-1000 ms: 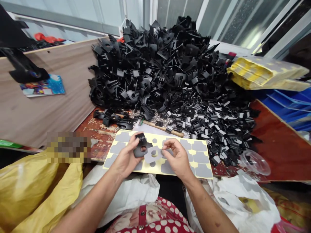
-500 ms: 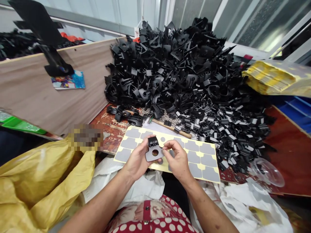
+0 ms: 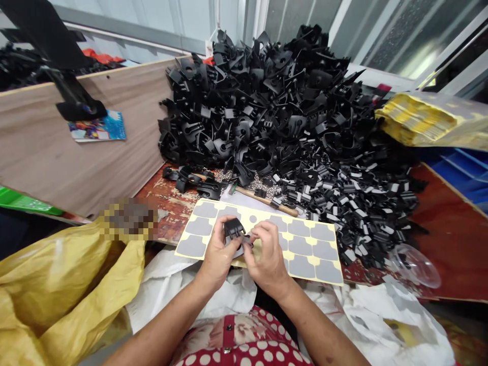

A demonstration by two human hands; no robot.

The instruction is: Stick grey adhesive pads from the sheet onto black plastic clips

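Black clip (image 3: 233,226), just below the frame's middle, is gripped in the left hand (image 3: 219,260), while the right hand (image 3: 267,258) pinches its right edge. Both grips hide much of it, so uneven pressure could tilt or drop it onto the sticker sheet (image 3: 319,250). Beyond, a wooden stick (image 3: 247,193) and heaped black parts (image 3: 247,101) crowd the upper centre.

smooth black plastic clip (image 3: 233,227), matt grey stickers (image 3: 299,245), chipped painted tabletop (image 3: 179,203), creased glossy yellow bag (image 3: 72,292)

Small-parts workshop, great heap of black plastic pieces (image 3: 247,107), scuffed worktable (image 3: 160,195)
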